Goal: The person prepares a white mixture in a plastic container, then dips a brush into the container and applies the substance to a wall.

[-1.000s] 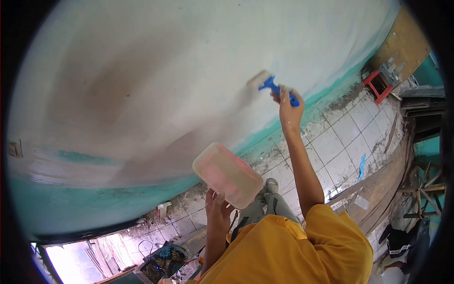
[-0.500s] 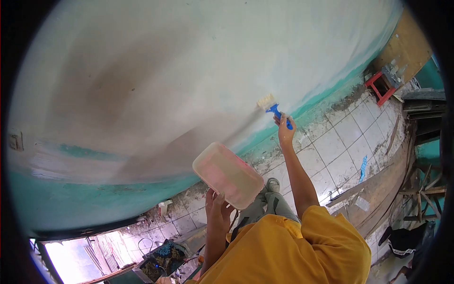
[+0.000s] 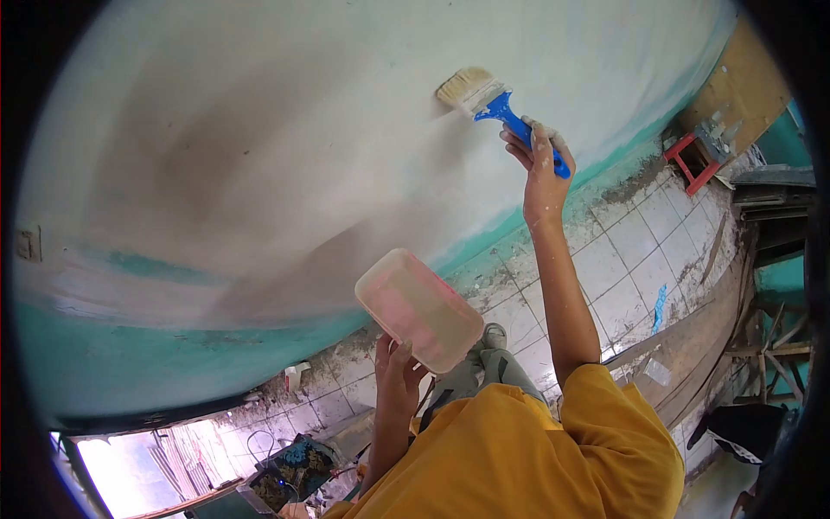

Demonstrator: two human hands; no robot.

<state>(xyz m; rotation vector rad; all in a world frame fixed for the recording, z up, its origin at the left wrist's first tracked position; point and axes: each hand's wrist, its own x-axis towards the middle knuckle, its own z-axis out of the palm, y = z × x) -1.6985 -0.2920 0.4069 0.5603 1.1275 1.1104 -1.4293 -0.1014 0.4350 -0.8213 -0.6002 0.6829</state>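
Paintbrush [image 3: 494, 106], head view: up off the lower edge of the wall [image 3: 346, 112], bristles at the pale surface, contact unclear, right hand [image 3: 545, 177] grip closed round the blue handle. Left hand [image 3: 396, 376] grip closed on the near end of a plastic tub [image 3: 420, 313], just out from the wall. Pale across most of the wall, green bare along its lower edge [image 3: 173, 363]; how much is freshly coated, can't tell.
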